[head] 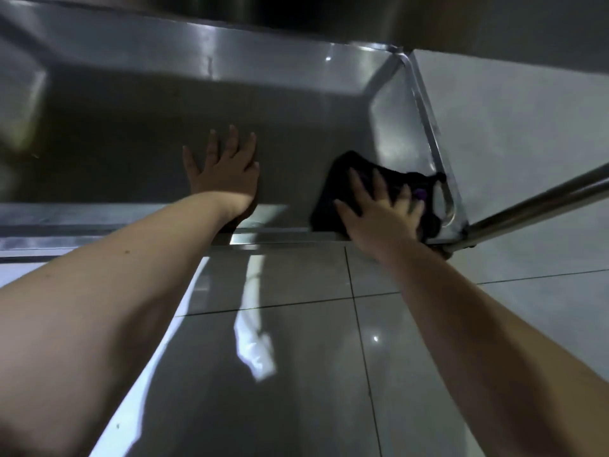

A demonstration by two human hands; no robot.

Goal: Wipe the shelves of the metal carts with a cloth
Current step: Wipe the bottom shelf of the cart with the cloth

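A low steel cart shelf (125, 136) with raised rims fills the upper half of the head view. My left hand (224, 171) lies flat on the shelf near its front edge, fingers spread. A dark cloth (342, 169) with a bit of purple lies in the shelf's near right corner. My right hand (379, 209) presses down on the cloth with straight, spread fingers. Part of the cloth is hidden under that hand.
A round steel cart post (540, 202) slants up to the right from the shelf's front right corner. Another shelf (296, 14) hangs dark above. Glossy grey floor tiles (296, 357) lie below the shelf's front rim (99, 222).
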